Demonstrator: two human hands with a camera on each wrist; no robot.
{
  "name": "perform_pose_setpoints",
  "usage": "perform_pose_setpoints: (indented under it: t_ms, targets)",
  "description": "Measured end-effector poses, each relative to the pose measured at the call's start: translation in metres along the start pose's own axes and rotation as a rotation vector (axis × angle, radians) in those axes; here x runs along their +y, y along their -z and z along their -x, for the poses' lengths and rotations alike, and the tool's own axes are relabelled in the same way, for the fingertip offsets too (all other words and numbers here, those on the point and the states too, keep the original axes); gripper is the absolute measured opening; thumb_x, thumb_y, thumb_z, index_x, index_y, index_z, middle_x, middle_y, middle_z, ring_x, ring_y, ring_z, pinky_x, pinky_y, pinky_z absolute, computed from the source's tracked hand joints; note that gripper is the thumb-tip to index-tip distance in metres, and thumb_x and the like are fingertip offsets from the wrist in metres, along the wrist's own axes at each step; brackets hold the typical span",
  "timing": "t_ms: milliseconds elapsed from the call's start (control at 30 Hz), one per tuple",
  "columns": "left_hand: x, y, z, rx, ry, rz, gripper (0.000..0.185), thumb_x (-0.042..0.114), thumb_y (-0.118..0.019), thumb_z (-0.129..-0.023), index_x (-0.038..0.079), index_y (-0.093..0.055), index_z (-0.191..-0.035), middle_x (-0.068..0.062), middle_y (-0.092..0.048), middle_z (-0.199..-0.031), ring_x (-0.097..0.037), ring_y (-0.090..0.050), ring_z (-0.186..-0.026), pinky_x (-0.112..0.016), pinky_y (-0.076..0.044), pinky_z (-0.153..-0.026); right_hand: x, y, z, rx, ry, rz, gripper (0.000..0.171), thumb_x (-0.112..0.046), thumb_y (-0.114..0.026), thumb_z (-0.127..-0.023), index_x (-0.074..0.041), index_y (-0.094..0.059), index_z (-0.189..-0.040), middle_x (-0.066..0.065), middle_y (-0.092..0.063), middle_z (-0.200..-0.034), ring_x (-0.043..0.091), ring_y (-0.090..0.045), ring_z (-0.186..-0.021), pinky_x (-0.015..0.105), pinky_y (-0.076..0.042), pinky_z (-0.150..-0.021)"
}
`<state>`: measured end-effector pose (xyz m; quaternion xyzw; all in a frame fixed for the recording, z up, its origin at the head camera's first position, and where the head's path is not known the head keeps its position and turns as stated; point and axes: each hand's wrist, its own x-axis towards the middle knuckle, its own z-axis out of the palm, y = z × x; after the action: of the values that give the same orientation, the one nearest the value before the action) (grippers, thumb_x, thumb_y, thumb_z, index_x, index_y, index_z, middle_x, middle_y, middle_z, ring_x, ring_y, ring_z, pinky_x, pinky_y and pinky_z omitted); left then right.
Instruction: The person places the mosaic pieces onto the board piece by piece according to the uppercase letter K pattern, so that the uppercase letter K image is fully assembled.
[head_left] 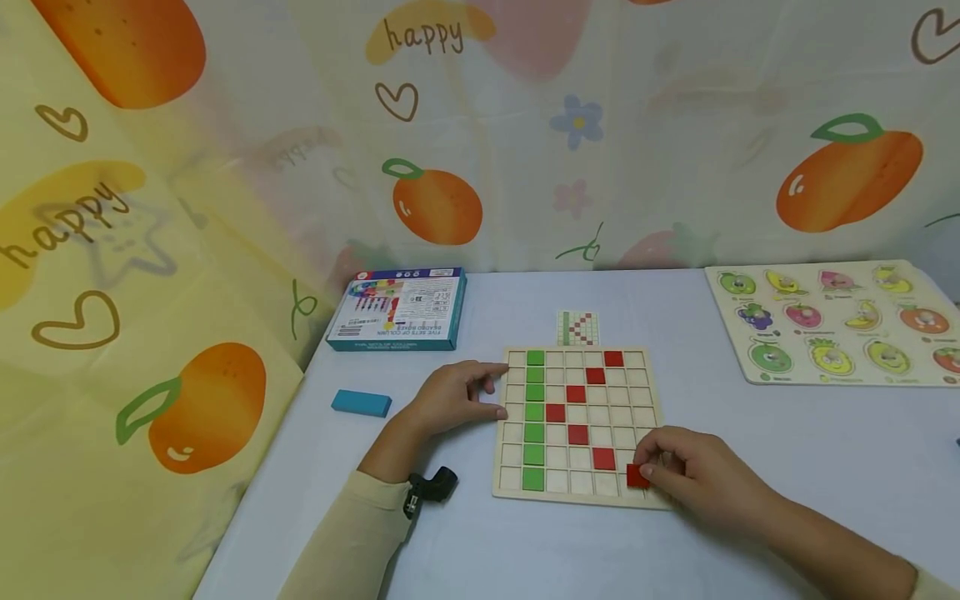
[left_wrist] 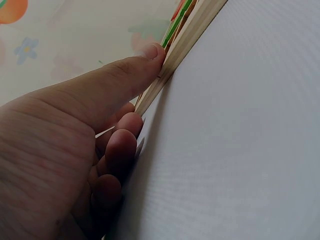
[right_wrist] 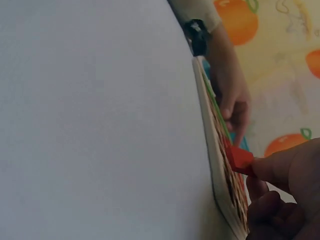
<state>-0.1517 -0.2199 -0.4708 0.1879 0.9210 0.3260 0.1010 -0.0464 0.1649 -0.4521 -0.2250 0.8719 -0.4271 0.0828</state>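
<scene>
A square wooden grid board (head_left: pixel 557 482) lies on the table with a column of green square tiles (head_left: pixel 534 412) near its left side. Several red square tiles (head_left: pixel 577 435) form a sideways V across its cells. At the board's lower right, my right hand (head_left: pixel 705 473) pinches another red tile (right_wrist: pixel 241 161) between thumb and fingers, held at the bottom row and tilted in the right wrist view. My left hand (head_left: pixel 450 400) touches the board's left edge with thumb and index finger extended; its other fingers are bent beside the edge in the left wrist view.
A small pattern card (head_left: pixel 578 328) lies just behind the board. Back left is a printed box (head_left: pixel 397 312), with a blue block (head_left: pixel 362 403) in front of it. A fruit puzzle board (head_left: pixel 832 321) lies at the back right. Behind hangs a fruit-print cloth (head_left: pixel 517 167).
</scene>
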Motion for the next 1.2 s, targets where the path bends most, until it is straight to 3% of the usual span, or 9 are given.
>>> perform_pose_setpoints:
  t_ms: [233, 567, 867, 1200]
  targets:
    - [0.001, 0.000, 0.003, -0.006, 0.014, -0.005, 0.072, 0.037, -0.095, -0.083, 0.025, -0.066, -0.148, 0.011, -0.062, -0.100, -0.012, -0.057, -0.078, -0.029, -0.045, -0.068, -0.002, -0.012, 0.002, -0.042, 0.014, 0.027, 0.022, -0.010, -0.078, -0.097, -0.031, -0.071, -0.098, -0.015, -0.062, -0.087, 0.004, -0.054, -0.072, 0.024, -0.048, -0.064]
    - [0.002, -0.001, 0.004, -0.007, 0.017, -0.008, 0.073, 0.035, -0.095, -0.083, 0.025, -0.066, -0.148, 0.011, -0.062, -0.100, -0.013, -0.057, -0.079, -0.029, -0.046, -0.068, -0.003, -0.011, 0.007, -0.009, 0.044, 0.156, 0.021, -0.023, -0.087, -0.090, -0.033, -0.073, -0.102, -0.020, -0.063, -0.098, 0.001, -0.051, -0.074, 0.024, -0.045, -0.066]
    - [0.001, -0.002, 0.005, -0.007, 0.010, 0.006, 0.072, 0.034, -0.095, -0.083, 0.025, -0.067, -0.148, 0.011, -0.062, -0.099, -0.013, -0.058, -0.077, -0.029, -0.046, -0.068, -0.006, -0.005, 0.012, 0.064, 0.033, 0.100, 0.021, -0.021, -0.087, -0.090, -0.027, -0.076, -0.106, -0.020, -0.058, -0.086, 0.001, -0.048, -0.065, 0.023, -0.043, -0.059]
    - [0.002, -0.001, 0.003, -0.009, -0.005, -0.003, 0.072, 0.035, -0.095, -0.083, 0.024, -0.066, -0.148, 0.011, -0.062, -0.099, -0.012, -0.057, -0.077, -0.029, -0.045, -0.067, 0.003, -0.002, 0.015, 0.092, 0.090, 0.055, 0.025, -0.018, -0.088, -0.089, -0.027, -0.075, -0.109, -0.016, -0.069, -0.101, 0.002, -0.048, -0.063, 0.023, -0.043, -0.057]
